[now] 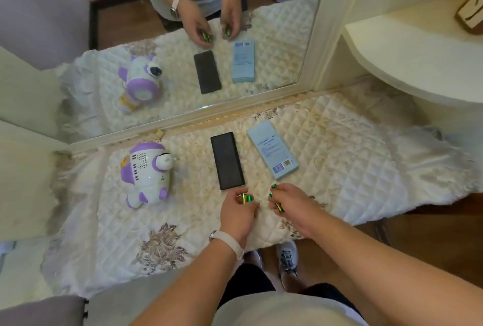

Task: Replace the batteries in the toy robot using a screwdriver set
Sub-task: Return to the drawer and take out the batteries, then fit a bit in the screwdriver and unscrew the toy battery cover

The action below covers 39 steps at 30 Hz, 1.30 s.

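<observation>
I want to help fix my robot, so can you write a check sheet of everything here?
Surface: quilted cream cloth, rumpled edges.
Job's things: toy robot lying at left; black case and blue box side by side; green batteries in both hands.
Clutter: nothing seen.
Grippers: left hand and right hand each hold batteries.
Cables: nothing seen.
Surroundings: mirror behind, cream shelf at right.

Home bedroom: quilted cover (339, 147), vanity mirror (183, 69).
</observation>
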### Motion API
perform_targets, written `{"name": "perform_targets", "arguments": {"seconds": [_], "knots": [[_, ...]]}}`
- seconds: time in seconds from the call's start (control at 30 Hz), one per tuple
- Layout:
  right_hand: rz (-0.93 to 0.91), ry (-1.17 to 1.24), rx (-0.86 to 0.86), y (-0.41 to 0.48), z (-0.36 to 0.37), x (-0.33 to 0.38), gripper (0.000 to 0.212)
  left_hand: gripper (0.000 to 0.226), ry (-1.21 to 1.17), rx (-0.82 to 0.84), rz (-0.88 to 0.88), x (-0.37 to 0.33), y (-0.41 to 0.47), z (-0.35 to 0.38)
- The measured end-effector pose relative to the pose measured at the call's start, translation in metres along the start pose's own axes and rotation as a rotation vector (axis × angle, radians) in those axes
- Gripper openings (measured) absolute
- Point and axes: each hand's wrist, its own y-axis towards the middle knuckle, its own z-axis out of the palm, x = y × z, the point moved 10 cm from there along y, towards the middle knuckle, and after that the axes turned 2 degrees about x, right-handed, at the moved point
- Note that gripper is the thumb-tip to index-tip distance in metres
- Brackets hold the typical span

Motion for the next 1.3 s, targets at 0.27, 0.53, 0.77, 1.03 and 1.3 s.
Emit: {"name": "perform_targets", "arguments": {"seconds": [0.27,0.53,0.77,1.03,1.3], "knots": [[-0.017,-0.152,-0.084,0.0,-0.001,-0.003,0.026,0.041,0.053,0.12,0.064,0.004,0.004,0.008],[-0.057,-0.365,-0.155,-0.01,-0.009,0.009,0.033,0.032,0.174,0.112,0.137,-0.007,0.005,-0.025],[-0.152,-0.54,-0.181,-0.004,0.006,0.049,0.027,0.028,0.19,0.004,0.171,-0.036,0.035,-0.074],[-0.127,-0.635,-0.132,0.031,0.058,0.086,0.046,0.033,0.271,0.135,0.081,-0.049,0.076,-0.066],[-0.064,-0.543,-0.187,0.047,0.07,0.095,0.023,0.028,0.253,0.172,0.038,-0.058,0.095,-0.059]]}}
